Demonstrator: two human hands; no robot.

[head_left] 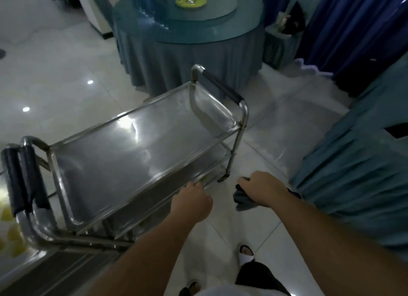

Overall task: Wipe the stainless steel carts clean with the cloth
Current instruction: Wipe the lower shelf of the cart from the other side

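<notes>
A stainless steel cart [123,161] with a bare, shiny top shelf stands diagonally across the middle, with black-padded handles at both ends. My left hand [192,202] is closed on the near rim of the top shelf. My right hand [262,188] hangs just right of the cart above the floor, gripping a bunched dark grey cloth [241,198]. A second steel cart [19,262] shows only partly at the lower left, touching the first cart's handle end.
A round table [189,46] with a blue skirt and glass turntable stands right behind the cart. Another blue-skirted table [357,176] crowds the right side. Blue curtains hang at the upper right. White tiled floor stretches to the left. My feet show at the bottom.
</notes>
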